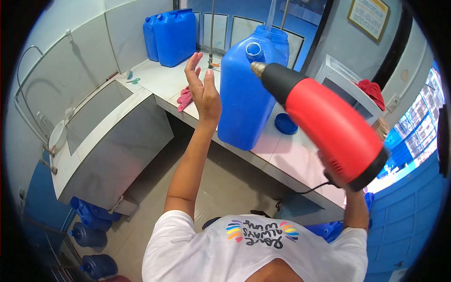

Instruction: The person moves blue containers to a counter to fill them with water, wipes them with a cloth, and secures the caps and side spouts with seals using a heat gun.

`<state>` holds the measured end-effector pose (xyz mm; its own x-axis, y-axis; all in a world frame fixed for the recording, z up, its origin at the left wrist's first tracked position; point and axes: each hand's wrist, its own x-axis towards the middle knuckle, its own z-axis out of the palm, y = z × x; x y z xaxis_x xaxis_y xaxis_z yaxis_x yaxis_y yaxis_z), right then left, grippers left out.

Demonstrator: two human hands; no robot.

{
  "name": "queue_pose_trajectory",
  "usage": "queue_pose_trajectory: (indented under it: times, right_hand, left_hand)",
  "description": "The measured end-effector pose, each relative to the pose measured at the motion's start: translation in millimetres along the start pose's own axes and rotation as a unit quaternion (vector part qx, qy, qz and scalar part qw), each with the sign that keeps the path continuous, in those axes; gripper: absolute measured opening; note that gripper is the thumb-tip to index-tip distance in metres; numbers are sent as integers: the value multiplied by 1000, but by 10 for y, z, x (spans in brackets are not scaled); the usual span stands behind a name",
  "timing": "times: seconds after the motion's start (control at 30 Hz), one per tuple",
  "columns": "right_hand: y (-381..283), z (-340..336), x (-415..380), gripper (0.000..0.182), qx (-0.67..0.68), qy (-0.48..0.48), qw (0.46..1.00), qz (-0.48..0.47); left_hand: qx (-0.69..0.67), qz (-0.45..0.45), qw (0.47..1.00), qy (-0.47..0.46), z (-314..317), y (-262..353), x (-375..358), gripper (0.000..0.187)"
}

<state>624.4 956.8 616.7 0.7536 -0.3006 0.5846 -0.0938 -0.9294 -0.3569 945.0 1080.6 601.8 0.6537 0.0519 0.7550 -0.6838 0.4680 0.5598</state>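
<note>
My left hand is raised beside the tall blue water jug, its fingers stretched upward and nothing in it. My right hand, mostly hidden, grips a red and black heat gun. The metal nozzle points at the small spout on the jug's top, very close to it. Something clear, a water stream or tube, comes down at the jug's wide mouth. A dark blue lid lies on the counter beside the jug.
More blue jugs stand at the back of the tiled counter. A pink cloth lies near its edge, and green scissors rest by the sink basin. The heat gun's cord trails over the counter edge. Round bottles lie on the floor.
</note>
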Motion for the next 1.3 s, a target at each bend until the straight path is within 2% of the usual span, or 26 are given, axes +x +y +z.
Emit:
queue_pose_trajectory:
  times: [0.1,0.17,0.2,0.23,0.3,0.33,0.4,0.43,0.5,0.53,0.57,0.6,0.63,0.67,0.77,0.83,0.97,1.0,1.07,1.1,1.13,1.17,1.2,1.23,1.27,1.3]
  right_hand:
    - [-52,321,-84,32,-104,44,988,-110]
    - [-15,354,-100,35,-143,57,978,-137]
    - [53,310,-127,33,26,22,999,31]
    - [99,285,-148,31,196,-11,961,196]
    - [-163,59,30,35,300,113,925,203]
    - [25,-67,14,27,307,151,921,188]
    - [347,-397,146,25,221,228,918,238]
    - [571,-598,258,27,160,224,915,296]
    - [1142,-947,553,28,46,248,920,300]
    - [1587,-1170,734,28,-38,181,940,287]
    - [1666,-1206,967,29,-66,188,953,228]
    - [1922,-1278,1196,31,-145,147,946,251]
    - [2108,-1276,1397,34,-158,146,953,211]
    - [2636,-1320,1604,36,-217,112,954,176]
    - [2925,-1165,2065,32,-305,49,930,199]
    - [3374,-1062,2256,30,-403,12,878,258]
    - [3965,-1046,2490,35,-397,-51,877,266]
    - [3895,-1074,2570,35,-393,-55,880,262]
    - [3719,-1117,2669,38,-393,-166,832,356]
    - [3683,-968,2702,38,-389,-167,835,352]
    - [3641,-801,2712,37,-396,34,897,193]
    - [3510,-618,2701,36,-375,230,898,22]
    - [2958,-395,2772,37,-29,97,993,56]
    - [2982,44,2920,34,281,36,957,52]
    - [3047,558,3009,42,425,17,899,102]
    - [3159,1050,3202,47,403,48,897,177]
  left_hand:
    - [-35,-8,999,-10,52,-27,29,42]
    - [-46,-15,999,-23,70,-50,48,41]
    - [-51,-15,998,-30,85,-67,59,41]
    - [-41,-17,998,-51,105,-87,71,40]
    - [-23,-9,997,-80,199,-126,80,39]
    - [-26,-10,996,-88,240,-115,88,39]
    - [24,53,993,-106,292,-70,83,39]
    - [62,93,989,-100,305,-79,55,39]
    - [119,115,980,-110,332,-104,-165,52]
    - [159,114,973,-121,343,-119,-318,62]
    - [177,122,967,-140,370,-197,-493,74]
    - [196,131,959,-158,394,-301,-678,87]
    - [233,128,947,-182,402,-382,-854,98]
    - [270,125,933,-202,427,-469,-996,109]
    - [330,115,918,-188,534,-748,-1273,120]
    - [344,112,915,-177,588,-883,-1361,122]
    - [396,148,892,-159,606,-1061,-1373,125]
    - [403,146,890,-158,614,-1076,-1373,125]
    - [412,133,886,-164,622,-1056,-1350,127]
    - [417,134,884,-163,615,-1062,-1330,127]
    - [409,131,887,-170,602,-1065,-1326,127]
    - [400,126,890,-178,596,-1071,-1332,128]
    - [402,122,889,-182,583,-1080,-1342,128]
    - [395,118,892,-187,562,-1086,-1352,128]
    - [386,118,895,-189,560,-1102,-1341,128]
    - [386,118,895,-189,560,-1102,-1323,128]
